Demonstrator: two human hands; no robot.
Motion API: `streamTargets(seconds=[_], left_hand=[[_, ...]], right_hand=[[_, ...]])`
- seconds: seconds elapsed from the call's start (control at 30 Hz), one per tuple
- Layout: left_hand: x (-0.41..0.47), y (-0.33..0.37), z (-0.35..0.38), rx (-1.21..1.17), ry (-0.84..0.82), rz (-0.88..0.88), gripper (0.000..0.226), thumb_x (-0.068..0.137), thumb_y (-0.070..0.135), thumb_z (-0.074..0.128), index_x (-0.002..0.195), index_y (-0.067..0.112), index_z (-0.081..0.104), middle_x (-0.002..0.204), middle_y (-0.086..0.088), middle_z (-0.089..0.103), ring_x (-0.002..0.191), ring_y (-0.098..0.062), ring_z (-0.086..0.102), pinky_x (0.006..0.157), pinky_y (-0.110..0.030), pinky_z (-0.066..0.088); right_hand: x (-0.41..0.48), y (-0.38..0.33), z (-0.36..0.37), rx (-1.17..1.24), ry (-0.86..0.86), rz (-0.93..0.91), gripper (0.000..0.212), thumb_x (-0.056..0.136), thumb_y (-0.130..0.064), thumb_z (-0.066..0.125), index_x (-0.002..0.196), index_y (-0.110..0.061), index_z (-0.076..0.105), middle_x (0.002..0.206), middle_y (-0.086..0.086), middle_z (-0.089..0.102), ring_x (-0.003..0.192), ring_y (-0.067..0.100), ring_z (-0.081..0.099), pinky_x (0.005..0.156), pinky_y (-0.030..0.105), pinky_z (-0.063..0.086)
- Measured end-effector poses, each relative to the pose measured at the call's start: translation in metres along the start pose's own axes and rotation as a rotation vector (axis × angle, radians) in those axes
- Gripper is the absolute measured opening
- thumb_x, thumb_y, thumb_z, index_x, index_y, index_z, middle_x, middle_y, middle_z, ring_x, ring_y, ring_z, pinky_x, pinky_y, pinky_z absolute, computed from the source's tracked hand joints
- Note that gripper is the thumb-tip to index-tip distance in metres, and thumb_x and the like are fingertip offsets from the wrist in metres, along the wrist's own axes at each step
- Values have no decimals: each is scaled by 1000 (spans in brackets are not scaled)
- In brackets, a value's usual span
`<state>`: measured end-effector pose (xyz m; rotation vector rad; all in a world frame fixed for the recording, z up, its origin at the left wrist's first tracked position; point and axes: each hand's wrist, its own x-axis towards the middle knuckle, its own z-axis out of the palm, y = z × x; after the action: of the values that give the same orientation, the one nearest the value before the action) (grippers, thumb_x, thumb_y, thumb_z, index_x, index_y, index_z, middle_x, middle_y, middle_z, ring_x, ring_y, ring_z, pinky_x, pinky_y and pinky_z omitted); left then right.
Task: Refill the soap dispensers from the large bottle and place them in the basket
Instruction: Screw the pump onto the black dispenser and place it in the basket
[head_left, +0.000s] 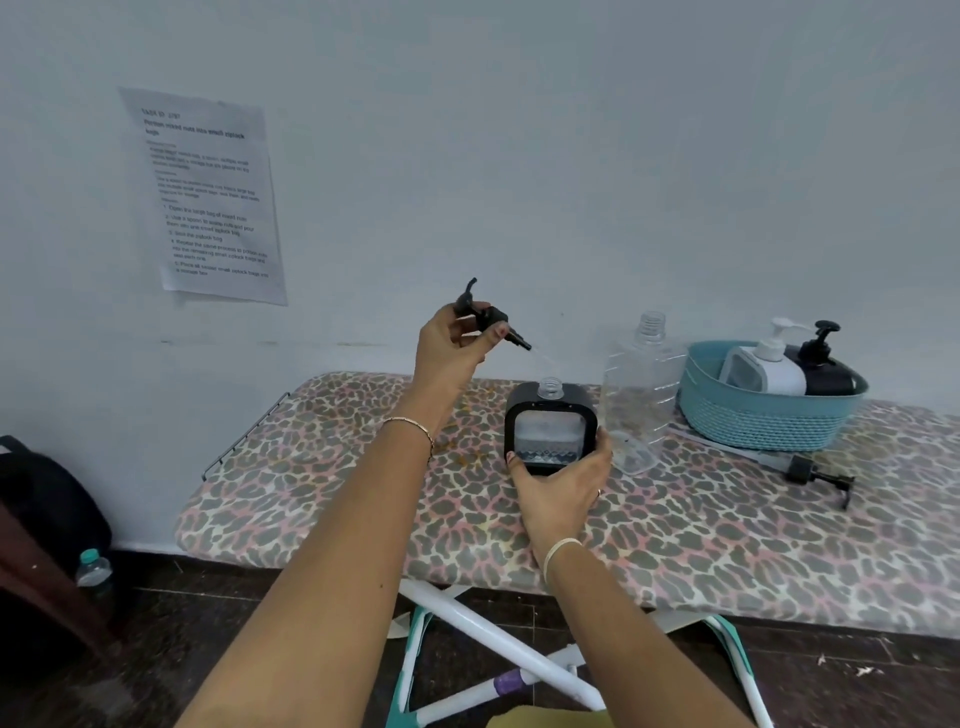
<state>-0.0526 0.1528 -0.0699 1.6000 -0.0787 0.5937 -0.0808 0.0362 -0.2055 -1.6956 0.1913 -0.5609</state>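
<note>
Person at an ironing board (727, 545) with a leopard-print cover, set against a pale wall. Left hand (457, 343) is raised above the board, fingers and thumb pinching a black pump head (488, 318), spout up and tilted; a thin clear tube trails from its lower end toward the dispenser below. Right hand (563, 483) grasps the base of a black square dispenser (550, 423), which stands upright on the board with its clear neck open. Some liquid shows low in its window. The large clear bottle (641, 395) stands just beside it on the right, uncapped. Further right, a teal basket (753, 421) holds a white dispenser (769, 366) and a black dispenser (826, 364), both with pumps on. A loose pump (810, 473) lies on the board in front of the basket. Printed sheet (208, 197) taped to the wall, text too blurred to note.
</note>
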Motion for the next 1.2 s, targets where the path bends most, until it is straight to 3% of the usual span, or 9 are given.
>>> streamTargets(seconds=[0.2, 0.53, 0.77, 1.0, 1.1, 1.2], left_hand=[[2, -3, 16, 122, -58, 17, 28, 84, 26, 72, 109, 18, 63, 92, 3, 68, 75, -7, 63, 72, -26, 50], [11, 3, 30, 165, -7, 96, 25, 93, 33, 59, 116, 25, 57, 109, 0, 67, 87, -12, 65, 84, -36, 52], [13, 8, 43, 165, -46, 130, 22, 94, 30, 58, 115, 26, 57, 110, 0, 66, 96, -15, 63, 82, -29, 50], [3, -7, 47, 273, -136, 106, 27, 93, 30, 60, 119, 21, 59, 106, 3, 65, 96, -16, 62, 85, -26, 47], [-5, -22, 47, 336, -198, 75, 31, 92, 28, 62, 120, 15, 60, 107, 3, 66, 98, -13, 61, 90, -29, 49], [-11, -28, 45, 348, -207, 53, 35, 92, 28, 61, 124, 16, 57, 109, 4, 65, 99, -9, 60, 87, -24, 46]], right_hand=[[-2, 5, 1, -36, -24, -22, 113, 66, -22, 86, 149, -8, 10, 151, 13, 21, 141, 25, 16, 116, 32, 13], [0, 6, 3, -40, -19, -25, 110, 67, -23, 84, 149, -11, 12, 152, 8, 20, 141, 19, 15, 113, 25, 10], [0, 5, 2, -48, -27, -7, 109, 68, -23, 84, 149, -9, 12, 151, 10, 20, 141, 21, 15, 115, 27, 11], [-1, 3, 2, -41, -21, -11, 108, 68, -21, 84, 149, -10, 14, 151, 8, 21, 140, 19, 17, 110, 21, 9], [-1, 4, 2, -41, -19, -17, 108, 67, -21, 84, 149, -10, 14, 151, 9, 21, 140, 19, 18, 112, 23, 11], [-1, 3, 2, -40, -23, -14, 108, 67, -20, 84, 149, -9, 13, 151, 9, 21, 140, 20, 18, 114, 28, 14]])
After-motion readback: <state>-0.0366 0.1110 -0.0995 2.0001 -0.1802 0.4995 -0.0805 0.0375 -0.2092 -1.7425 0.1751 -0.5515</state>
